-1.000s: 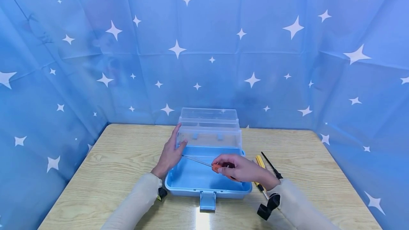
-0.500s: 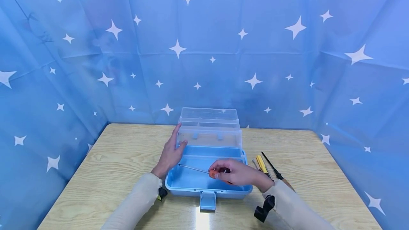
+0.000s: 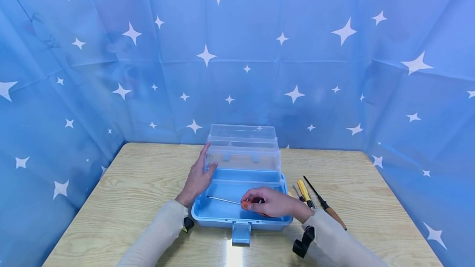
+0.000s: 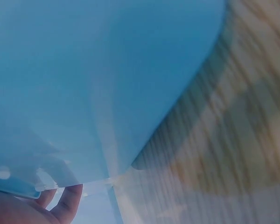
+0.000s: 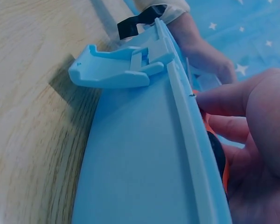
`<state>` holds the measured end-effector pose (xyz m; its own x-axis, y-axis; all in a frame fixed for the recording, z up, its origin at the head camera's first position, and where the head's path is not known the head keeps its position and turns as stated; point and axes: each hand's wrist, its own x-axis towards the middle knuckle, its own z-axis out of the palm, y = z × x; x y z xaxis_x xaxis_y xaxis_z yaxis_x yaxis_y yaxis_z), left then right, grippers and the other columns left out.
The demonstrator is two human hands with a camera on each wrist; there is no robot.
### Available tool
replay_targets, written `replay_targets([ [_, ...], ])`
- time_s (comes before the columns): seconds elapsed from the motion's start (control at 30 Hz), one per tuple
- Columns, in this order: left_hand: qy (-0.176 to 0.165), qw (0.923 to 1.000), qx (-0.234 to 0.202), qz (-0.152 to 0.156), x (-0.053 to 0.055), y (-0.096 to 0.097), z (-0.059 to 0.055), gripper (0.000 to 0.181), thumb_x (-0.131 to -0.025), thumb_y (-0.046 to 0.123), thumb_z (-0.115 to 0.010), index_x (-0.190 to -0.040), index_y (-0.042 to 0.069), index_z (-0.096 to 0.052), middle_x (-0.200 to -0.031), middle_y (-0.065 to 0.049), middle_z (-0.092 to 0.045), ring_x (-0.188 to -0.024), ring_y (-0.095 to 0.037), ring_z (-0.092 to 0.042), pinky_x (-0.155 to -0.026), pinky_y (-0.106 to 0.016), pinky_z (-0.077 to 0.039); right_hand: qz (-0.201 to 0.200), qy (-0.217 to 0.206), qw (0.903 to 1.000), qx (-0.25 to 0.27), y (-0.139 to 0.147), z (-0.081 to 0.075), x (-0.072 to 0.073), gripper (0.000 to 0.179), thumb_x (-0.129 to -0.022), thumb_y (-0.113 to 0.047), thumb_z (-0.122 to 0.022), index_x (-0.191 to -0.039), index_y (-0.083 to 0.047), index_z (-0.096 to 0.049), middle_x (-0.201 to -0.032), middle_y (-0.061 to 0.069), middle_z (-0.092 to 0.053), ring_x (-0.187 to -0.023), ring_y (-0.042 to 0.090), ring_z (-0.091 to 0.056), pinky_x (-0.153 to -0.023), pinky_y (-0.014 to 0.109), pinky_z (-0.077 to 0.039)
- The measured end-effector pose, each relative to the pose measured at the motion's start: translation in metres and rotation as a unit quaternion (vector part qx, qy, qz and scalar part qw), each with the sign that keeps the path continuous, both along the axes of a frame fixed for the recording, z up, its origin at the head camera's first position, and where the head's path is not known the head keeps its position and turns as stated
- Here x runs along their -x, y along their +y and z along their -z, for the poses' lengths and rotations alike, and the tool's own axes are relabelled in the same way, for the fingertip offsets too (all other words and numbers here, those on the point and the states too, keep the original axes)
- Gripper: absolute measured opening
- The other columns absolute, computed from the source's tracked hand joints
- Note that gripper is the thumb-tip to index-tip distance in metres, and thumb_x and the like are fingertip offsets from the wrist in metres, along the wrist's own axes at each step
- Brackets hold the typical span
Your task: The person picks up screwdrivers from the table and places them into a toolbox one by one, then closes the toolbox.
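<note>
A screwdriver (image 3: 245,205) with an orange and black handle lies low inside the light blue toolbox (image 3: 242,225), its metal shaft pointing left. My right hand (image 3: 272,202) grips that handle with curled fingers; in the right wrist view, part of the handle (image 5: 225,177) shows behind the front rim. At the toolbox's left side, my left hand (image 3: 196,180) rests with fingers extended along the edge of the raised clear lid (image 3: 243,160), thumb near the rim. The left wrist view shows mostly the blue box wall (image 4: 107,84), with only a few fingers (image 4: 70,203) at its lower edge.
To the right of the toolbox lie a yellow-handled tool (image 3: 304,190) and a dark, thin tool with a brown handle (image 3: 335,218). The front latch (image 3: 241,233) hangs down over the wooden table (image 3: 148,184). A blue star-patterned curtain (image 3: 237,52) surrounds the table.
My right hand has moved slightly down and left, lowering the screwdriver further into the toolbox. The tools at the right are now less covered by the right arm. My left hand stays put.
</note>
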<state>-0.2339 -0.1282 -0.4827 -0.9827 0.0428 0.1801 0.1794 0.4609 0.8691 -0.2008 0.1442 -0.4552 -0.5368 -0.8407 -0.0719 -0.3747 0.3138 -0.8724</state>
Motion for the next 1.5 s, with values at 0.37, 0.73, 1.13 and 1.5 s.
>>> replay_targets([
  [0.37, -0.007, 1.0000, 0.001, -0.003, -0.001, 0.000, 0.000, 0.065, -0.103, 0.031, -0.050, -0.156, 0.045, -0.014, -0.161, -0.002, -0.030, -0.147, -0.033, -0.031, -0.114, -0.063, -0.028, 0.010, -0.003, 0.9997, -0.022, -0.003, 0.005, 0.002, 0.022, -0.101, -0.011, -0.054, -0.118, -0.003, -0.064, -0.093, 0.022, -0.067, -0.068, 0.003, -0.054, -0.067, 0.021, -0.049],
  [0.73, -0.008, 1.0000, 0.001, -0.004, 0.000, 0.000, 0.000, 0.066, -0.103, 0.030, -0.050, -0.156, 0.045, -0.014, -0.161, -0.003, -0.031, -0.146, -0.033, -0.032, -0.114, -0.063, -0.028, 0.022, 0.010, 0.9981, -0.056, -0.003, 0.011, 0.002, 0.019, -0.100, -0.014, -0.056, -0.116, -0.011, -0.067, -0.097, 0.005, -0.069, -0.081, 0.007, -0.056, -0.076, 0.024, -0.047],
  [1.13, -0.016, 0.9998, 0.003, -0.007, 0.000, 0.001, 0.000, 0.066, -0.103, 0.032, -0.050, -0.155, 0.046, -0.013, -0.161, -0.002, -0.031, -0.147, -0.033, -0.031, -0.114, -0.062, -0.028, 0.018, 0.005, 0.9970, -0.075, -0.006, 0.015, 0.003, 0.019, -0.099, -0.015, -0.057, -0.114, -0.013, -0.069, -0.093, -0.005, -0.067, -0.081, 0.007, -0.056, -0.077, 0.024, -0.048],
  [1.5, -0.013, 0.9999, -0.001, -0.006, -0.001, 0.001, -0.002, 0.066, -0.103, 0.030, -0.051, -0.156, 0.044, -0.014, -0.161, -0.003, -0.030, -0.147, -0.033, -0.031, -0.114, -0.062, -0.028, 0.034, 0.005, 0.9945, -0.099, -0.008, 0.019, 0.003, 0.016, -0.098, -0.014, -0.059, -0.111, -0.016, -0.069, -0.092, -0.008, -0.065, -0.081, 0.007, -0.056, -0.078, 0.024, -0.048],
])
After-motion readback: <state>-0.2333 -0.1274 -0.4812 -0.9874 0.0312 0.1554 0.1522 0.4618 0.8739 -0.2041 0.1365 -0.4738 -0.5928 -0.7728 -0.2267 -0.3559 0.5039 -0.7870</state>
